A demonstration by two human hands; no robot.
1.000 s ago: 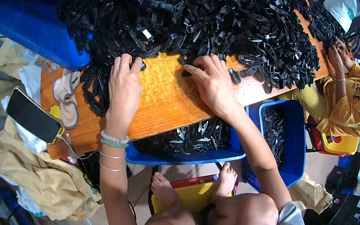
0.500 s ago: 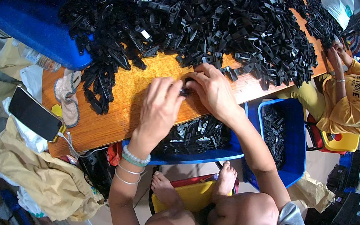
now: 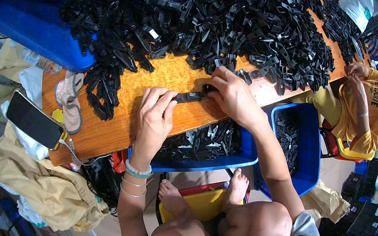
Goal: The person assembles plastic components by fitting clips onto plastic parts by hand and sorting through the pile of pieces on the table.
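At the left, tan fabric [image 3: 42,188] is lying in folds beside the table [image 3: 110,132]. A dark-screened phone [image 3: 32,120] is resting just off the table's left edge, a pale cable [image 3: 74,155] running from its near end. Farther away, a blue tub [image 3: 42,34] is occupying the far left corner, and a beige cloth piece [image 3: 69,106] with a dark edge is lying flat on the wooden top, near the tub.

The left hand [image 3: 154,113], wearing beaded bracelets [image 3: 138,170] at the wrist, is pinching the left end of a black plastic part [image 3: 189,97] between thumb and fingers. This part is spanning the gap between the two hands, above the near half of the table. The right hand [image 3: 233,94] is grasping the part's right end, its fingertips partly hiding that end.

On the far side, a heap of black parts [image 3: 215,25] is covering much of the table. Below the near edge, a blue bin [image 3: 204,164] is holding more black pieces, some showing bright metallic faces. To its right, a second bin [image 3: 311,169], also blue, is containing dark pieces. At far right, a co-worker in a yellow shirt [image 3: 369,105] is sitting with both hands raised close together beside the table's right end.
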